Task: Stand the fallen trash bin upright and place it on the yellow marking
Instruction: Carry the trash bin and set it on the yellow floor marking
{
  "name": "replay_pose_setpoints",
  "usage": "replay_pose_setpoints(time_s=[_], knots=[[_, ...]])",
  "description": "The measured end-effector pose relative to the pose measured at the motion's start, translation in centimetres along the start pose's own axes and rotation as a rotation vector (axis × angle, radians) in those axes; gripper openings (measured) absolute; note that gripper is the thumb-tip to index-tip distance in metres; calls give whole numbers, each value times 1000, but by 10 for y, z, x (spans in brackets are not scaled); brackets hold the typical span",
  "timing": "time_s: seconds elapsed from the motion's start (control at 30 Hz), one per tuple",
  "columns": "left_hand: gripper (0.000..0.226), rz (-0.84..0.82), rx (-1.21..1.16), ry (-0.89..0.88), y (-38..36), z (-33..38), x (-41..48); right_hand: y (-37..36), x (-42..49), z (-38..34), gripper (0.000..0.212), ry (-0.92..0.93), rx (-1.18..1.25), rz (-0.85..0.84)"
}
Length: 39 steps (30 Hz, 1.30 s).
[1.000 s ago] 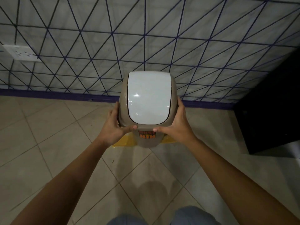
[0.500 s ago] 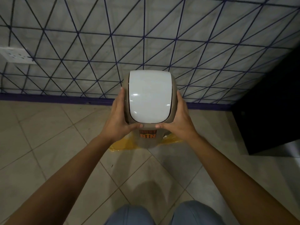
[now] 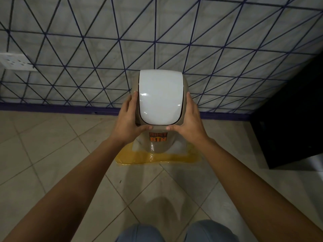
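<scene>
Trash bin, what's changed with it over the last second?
The trash bin has come down and away from the person, so more of the yellow marking shows in front of its base. The left hand and right hand slid further up its sides. Both hands still grip it, upright, white lid shut.

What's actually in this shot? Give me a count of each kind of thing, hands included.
Trash bin: 1
Yellow floor marking: 1
Hands: 2, left hand and right hand, both gripping the bin's top
Wall socket: 1
Black cabinet: 1
Total: 6
</scene>
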<state>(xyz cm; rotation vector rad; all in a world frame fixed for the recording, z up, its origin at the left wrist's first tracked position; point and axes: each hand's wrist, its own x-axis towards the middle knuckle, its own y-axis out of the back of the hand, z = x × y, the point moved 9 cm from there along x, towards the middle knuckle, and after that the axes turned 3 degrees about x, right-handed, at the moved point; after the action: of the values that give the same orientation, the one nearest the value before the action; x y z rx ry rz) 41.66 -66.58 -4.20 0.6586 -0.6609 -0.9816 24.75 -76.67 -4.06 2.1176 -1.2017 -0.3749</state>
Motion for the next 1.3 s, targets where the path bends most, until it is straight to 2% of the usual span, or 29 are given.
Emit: replay_pose_setpoints(time_s=[0.87, 1.0, 1.13, 1.3], knots=[[121, 38, -40, 59, -2, -4, 16, -2, 25, 6, 135, -45, 21, 3], [129, 83, -94, 175, 0, -13, 14, 3, 24, 10, 135, -50, 29, 24], [116, 28, -187, 202, -10, -12, 15, 7, 25, 16, 131, -69, 32, 36], [112, 10, -228, 192, -11, -14, 15, 5, 23, 16, 128, -57, 74, 39]])
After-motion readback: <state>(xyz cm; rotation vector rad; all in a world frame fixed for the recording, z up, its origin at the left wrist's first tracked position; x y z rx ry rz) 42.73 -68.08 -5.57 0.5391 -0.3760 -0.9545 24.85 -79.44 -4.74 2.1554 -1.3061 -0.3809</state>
